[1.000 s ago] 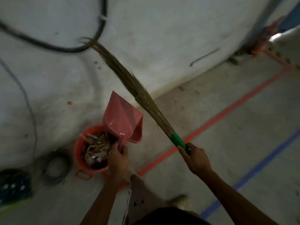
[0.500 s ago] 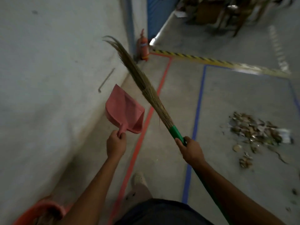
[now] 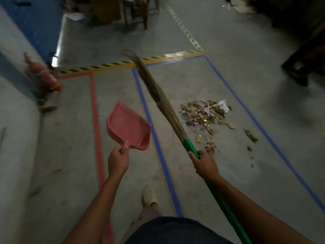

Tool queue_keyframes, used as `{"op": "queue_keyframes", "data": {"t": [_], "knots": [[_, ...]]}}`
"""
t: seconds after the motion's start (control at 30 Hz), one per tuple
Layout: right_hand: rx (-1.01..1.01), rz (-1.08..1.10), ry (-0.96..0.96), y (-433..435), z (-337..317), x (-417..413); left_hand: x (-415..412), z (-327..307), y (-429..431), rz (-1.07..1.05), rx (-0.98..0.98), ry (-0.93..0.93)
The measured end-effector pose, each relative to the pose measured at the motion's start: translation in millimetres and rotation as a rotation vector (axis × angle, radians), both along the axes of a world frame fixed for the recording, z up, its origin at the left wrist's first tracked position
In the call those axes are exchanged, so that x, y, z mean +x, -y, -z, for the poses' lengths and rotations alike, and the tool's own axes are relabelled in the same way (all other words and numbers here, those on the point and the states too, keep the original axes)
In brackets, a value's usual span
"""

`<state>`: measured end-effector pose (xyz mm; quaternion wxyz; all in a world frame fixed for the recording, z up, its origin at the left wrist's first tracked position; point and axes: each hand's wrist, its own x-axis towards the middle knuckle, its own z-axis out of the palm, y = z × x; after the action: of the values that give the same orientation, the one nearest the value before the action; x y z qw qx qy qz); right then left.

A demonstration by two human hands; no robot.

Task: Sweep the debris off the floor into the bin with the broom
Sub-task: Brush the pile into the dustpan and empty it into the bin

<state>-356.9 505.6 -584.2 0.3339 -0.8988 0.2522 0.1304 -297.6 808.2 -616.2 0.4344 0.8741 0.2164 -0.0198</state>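
Observation:
My left hand (image 3: 117, 161) grips the handle of a pink dustpan (image 3: 129, 127), held above the floor with nothing in it. My right hand (image 3: 204, 164) grips the green handle of a straw broom (image 3: 158, 97), whose bristles point up and away from me, off the floor. A pile of debris (image 3: 204, 114), dry leaves and scraps of paper, lies on the concrete floor to the right of the broom, inside a rectangle of blue tape. Smaller bits are scattered closer to me. The bin is out of view.
A red fire extinguisher (image 3: 42, 74) stands by the wall at the left. Red tape (image 3: 95, 120) and blue tape (image 3: 151, 124) lines run along the floor, with a yellow-black hazard strip (image 3: 112, 65) across. Wooden furniture (image 3: 133, 13) stands at the back. My foot (image 3: 149, 197) is below.
The view has swung right, away from the red bin and wall, onto the floor with the debris pile. Both hands have kept their grips on dustpan and broom.

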Motion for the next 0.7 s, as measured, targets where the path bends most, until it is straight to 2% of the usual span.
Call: {"op": "queue_keyframes", "data": {"t": [0.43,0.7], "knots": [[0.056,0.463,-0.094,132,12,105,224,6,143,0.328,-0.03,-0.12],[0.161,0.626,-0.219,255,61,156,302,46,266,0.408,-0.017,-0.301]]}}
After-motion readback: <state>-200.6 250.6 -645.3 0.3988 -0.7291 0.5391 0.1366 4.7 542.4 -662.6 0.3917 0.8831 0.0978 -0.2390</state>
